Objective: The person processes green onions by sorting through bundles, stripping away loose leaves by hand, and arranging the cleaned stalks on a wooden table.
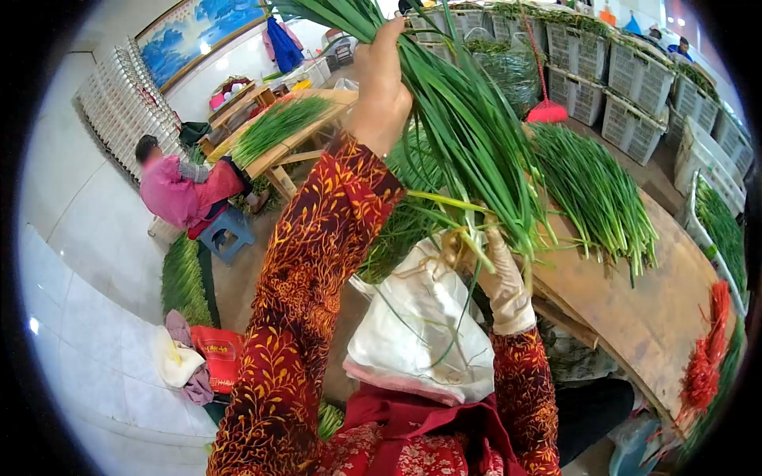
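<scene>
My left hand [382, 89], bare, is raised at the top middle and closed around a bunch of long, flat green leaves, which look like garlic chives [476, 131]. The bunch slants down to the right, with its pale root ends low. My right hand [508, 287], in a whitish glove, is at those root ends, its fingers pinched on some stalks and partly hidden by them. Tangled pale roots [454, 244] and a yellowed stalk hang beside it. Under the roots, a white cloth [421, 333] covers my lap, with loose leaf strands on it.
Trimmed green stalks [591, 190] lie on a wooden board [627, 293] at my right, with red ties [705, 353] at its edge. Stacked white crates [635, 87] stand behind. A person in pink [171, 190] sits at left on a blue stool [228, 232], near another table [317, 131].
</scene>
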Motion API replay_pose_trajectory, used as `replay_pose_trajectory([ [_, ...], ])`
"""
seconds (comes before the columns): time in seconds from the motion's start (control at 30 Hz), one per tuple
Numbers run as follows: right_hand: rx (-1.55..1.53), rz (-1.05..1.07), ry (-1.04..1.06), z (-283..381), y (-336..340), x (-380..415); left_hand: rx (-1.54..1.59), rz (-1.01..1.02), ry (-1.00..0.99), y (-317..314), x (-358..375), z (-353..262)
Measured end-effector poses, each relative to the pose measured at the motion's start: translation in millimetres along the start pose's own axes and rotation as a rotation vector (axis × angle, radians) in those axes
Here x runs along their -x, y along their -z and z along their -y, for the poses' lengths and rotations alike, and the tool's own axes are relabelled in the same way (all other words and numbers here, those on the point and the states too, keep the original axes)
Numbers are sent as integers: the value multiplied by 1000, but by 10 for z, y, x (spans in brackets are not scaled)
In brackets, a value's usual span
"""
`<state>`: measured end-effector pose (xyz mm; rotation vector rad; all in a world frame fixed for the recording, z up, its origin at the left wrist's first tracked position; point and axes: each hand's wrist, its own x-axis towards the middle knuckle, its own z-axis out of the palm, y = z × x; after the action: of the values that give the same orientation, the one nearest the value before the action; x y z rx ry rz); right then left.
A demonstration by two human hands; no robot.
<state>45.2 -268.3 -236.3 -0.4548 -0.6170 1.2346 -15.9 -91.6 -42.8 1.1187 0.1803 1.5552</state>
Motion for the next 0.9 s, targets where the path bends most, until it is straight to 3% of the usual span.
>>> replay_pose_trajectory([
  [0.07,47,-17,-31,-68,210,-68,-45,-36,27,-33,35,0],
  [0.13,515,-119,-81,-47,346,1,-79,-38,-5,-53,41,-13],
  [0.2,543,-118,-107,116,223,113,-47,-26,33,-49,30,-55],
  [0.27,344,-187,72,150,174,228,-11,-18,46,-56,27,-87],
  [0.4,386,-71,36,193,238,215,-42,32,-36,-49,16,-31],
  [0.47,312,-181,104,214,-6,182,-32,-4,-7,-86,62,10],
  [0.57,376,-183,26,288,-91,62,-48,-10,-24,-152,155,68],
  [0.67,143,-149,28,354,-124,71,-64,1,-67,-119,155,125],
  [0.73,71,-189,36,392,-149,153,-13,-2,24,-94,182,111],
  [0.87,62,-258,-24,340,24,218,-57,-39,9,-13,121,137],
  [0.9,-47,-232,72,400,-74,267,-43,-12,9,-8,130,122],
])
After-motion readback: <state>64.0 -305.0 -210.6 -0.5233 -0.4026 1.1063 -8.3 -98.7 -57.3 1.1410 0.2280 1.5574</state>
